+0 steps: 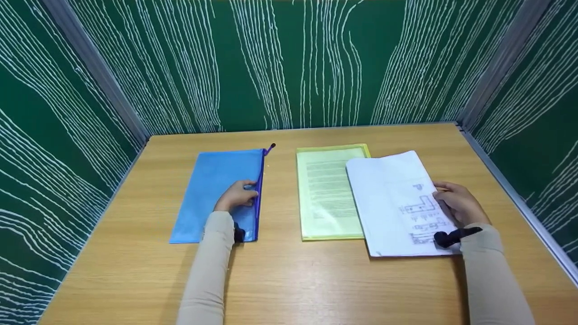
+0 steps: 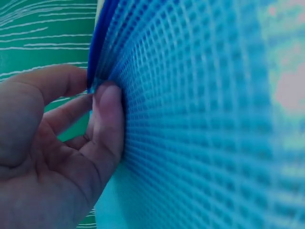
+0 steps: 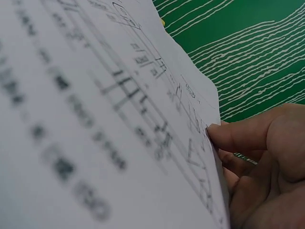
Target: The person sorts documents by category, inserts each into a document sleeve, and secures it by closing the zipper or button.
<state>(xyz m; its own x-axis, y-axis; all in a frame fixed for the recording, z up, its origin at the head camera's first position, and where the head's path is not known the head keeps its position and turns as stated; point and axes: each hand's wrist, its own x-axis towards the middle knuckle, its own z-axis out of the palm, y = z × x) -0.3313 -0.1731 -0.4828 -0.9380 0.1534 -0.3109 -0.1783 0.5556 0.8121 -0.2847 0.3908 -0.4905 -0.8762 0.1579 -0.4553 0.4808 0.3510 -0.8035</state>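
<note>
On the left of the table lies a blue mesh zipper pouch [image 1: 221, 171], its darker zipper edge facing right. My left hand [image 1: 237, 196] pinches that edge between thumb and fingers; the left wrist view shows the fingers [image 2: 107, 109] at the rim of the mesh. A white paper stack [image 1: 393, 194] printed with drawings is held at its right edge by my right hand [image 1: 463, 205]. In the right wrist view the thumb [image 3: 238, 136] lies on the printed face, the other fingers behind. The papers overlap a yellow-edged clear pouch [image 1: 332, 225] with a text sheet inside.
The wooden table [image 1: 289, 280] is bounded by green walls [image 1: 289, 67] with white wavy lines at the back and sides. A zipper pull [image 1: 271, 146] sticks out from the blue pouch's top right corner.
</note>
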